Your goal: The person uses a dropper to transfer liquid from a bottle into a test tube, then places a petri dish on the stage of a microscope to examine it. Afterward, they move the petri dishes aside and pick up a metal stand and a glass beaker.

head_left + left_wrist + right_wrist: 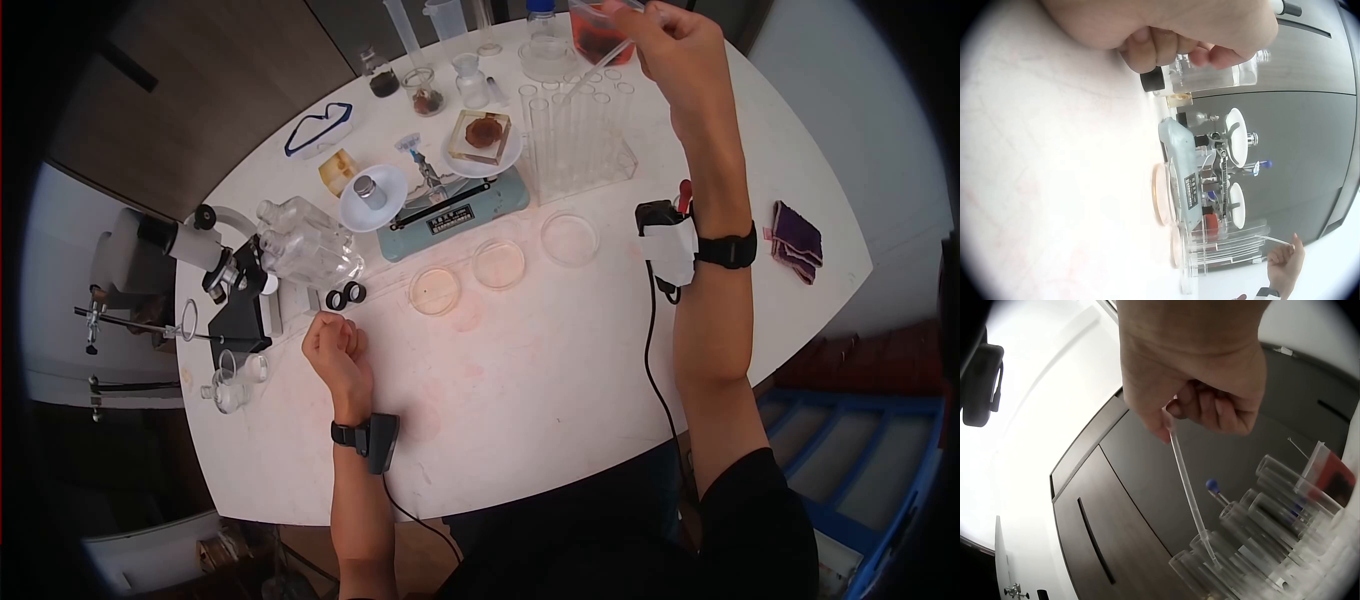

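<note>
L hand [338, 352] nearest, at table's [520, 400] L side; its grip is balled up, fingers curled in. Just beyond: two black round pcs [346, 296], nr clear bottles [305, 240]. To their R, three shallow dishes [500, 265] in a slanting row. Behind dishes: blue-green balance [455, 225]; L pan [397, 188] w/ metal wt [369, 192], R pan [515, 150] w/ clear block [481, 137], brown centre. R of balance: test tubes [543, 145] upright in clear rack [605, 178]. R hand [680, 50] raised past the tubes; its grip pinches upper end of a plastic dropper [1186, 481] btwn thumb & fingers. Dropper slants down, tip at mouth of one tube; can't tell for sure if it's inside. Farther: blue-rimmed goggles [318, 132] far L, blue-capped bottle [541, 22] & container w/ red contents [600, 45] behind the tubes.
</note>
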